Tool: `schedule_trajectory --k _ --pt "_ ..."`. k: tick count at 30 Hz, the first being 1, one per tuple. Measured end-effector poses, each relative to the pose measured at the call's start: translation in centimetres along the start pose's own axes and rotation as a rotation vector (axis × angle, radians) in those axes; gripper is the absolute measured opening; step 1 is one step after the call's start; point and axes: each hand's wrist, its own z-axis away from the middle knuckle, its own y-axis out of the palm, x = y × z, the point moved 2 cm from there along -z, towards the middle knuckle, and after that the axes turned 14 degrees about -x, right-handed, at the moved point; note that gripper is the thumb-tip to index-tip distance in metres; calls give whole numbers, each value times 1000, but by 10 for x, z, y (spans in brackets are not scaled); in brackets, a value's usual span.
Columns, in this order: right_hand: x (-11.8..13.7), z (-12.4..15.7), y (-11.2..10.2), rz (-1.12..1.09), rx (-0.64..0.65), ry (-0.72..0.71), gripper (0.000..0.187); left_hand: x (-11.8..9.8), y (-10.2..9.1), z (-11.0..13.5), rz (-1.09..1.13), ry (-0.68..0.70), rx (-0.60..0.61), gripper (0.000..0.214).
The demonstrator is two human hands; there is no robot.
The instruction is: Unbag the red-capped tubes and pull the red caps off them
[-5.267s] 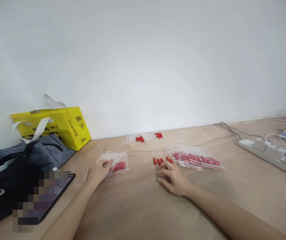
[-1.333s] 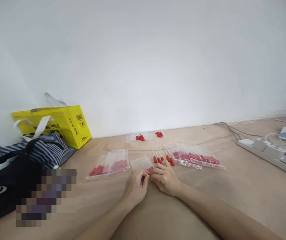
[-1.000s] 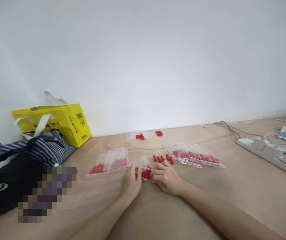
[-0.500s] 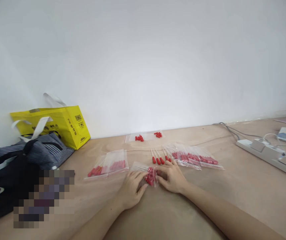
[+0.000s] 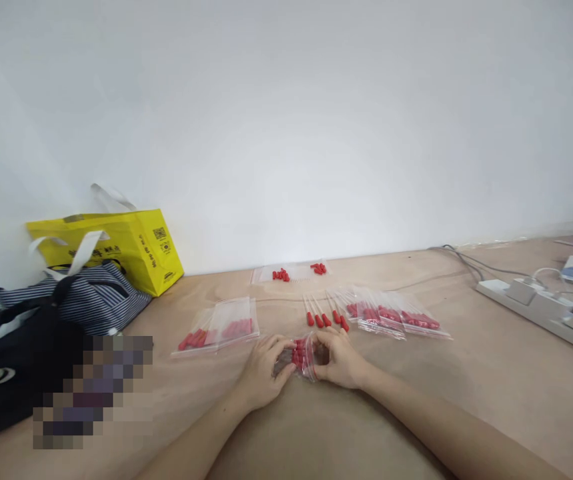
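Observation:
A clear zip bag point(image 5: 309, 365) of red-bulbed droppers is held between my two hands, just above or on the table. My left hand point(image 5: 263, 372) closes on its left side, thumb and fingers by the red bulbs. On the right edge, my right hand point(image 5: 343, 360) pinches the plastic between thumb and fingers. Just beyond my right hand lie several loose droppers point(image 5: 318, 321) with red bulbs and thin clear stems. Filled bags of droppers point(image 5: 389, 315) overlap to the right, and more bagged droppers point(image 5: 236, 327) rest to the left.
Against the wall at the back lie red bulbs point(image 5: 281, 275) on clear plastic. A yellow bag point(image 5: 151, 253), a striped bag point(image 5: 101, 303) and a black bag point(image 5: 26, 373) crowd the left. A white power strip point(image 5: 541, 308) with cables stands at right.
My hands have tipped the bag so its bulbs now show in a stack between them. My right fingers have drawn back from the loose droppers, and the view has shifted slightly.

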Motion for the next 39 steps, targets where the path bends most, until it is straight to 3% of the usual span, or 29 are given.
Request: schedule_trajectory --k 5,11,15,19,23,32,39 --pt "4 -1 4 -19 24 48 32 0 0 1 -58 1 -24 24" --pt "11 -2 4 7 43 16 16 0 1 3 -89 37 -22 25" --pt "10 -2 3 60 41 -82 13 1 1 3 -105 61 -25 25" --pt "10 -1 -2 132 19 -286 17 2 0 3 -134 68 -10 25" --pt "10 -1 -7 54 84 -401 17 3 -2 3 -116 34 0 23" --pt "2 -6 -4 -266 277 -43 17 6 0 4 -77 18 -13 24" --pt "-1 -8 -6 -306 275 55 13 4 -2 6 -67 21 22 23"
